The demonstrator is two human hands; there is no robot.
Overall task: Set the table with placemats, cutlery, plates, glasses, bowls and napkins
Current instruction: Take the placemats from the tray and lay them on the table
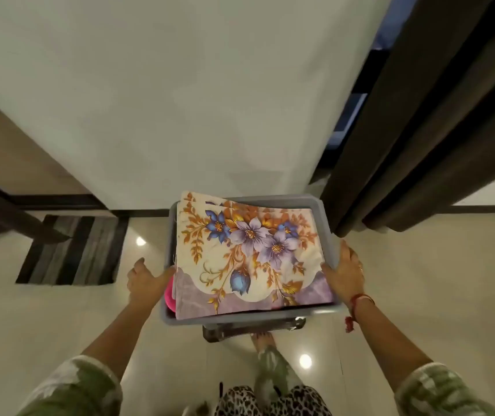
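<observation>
The left hand (145,280) grips the left rim of a grey bin (252,319), and the right hand (345,270) curls round its right rim. Floral placemats (249,253) lie stacked across the bin, with something pink (169,295) beneath their left edge.

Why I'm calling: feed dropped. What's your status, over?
Left hand and right hand gripping grey tub sides. Floral placemats on top inside. Wall ahead, curtain right.
</observation>
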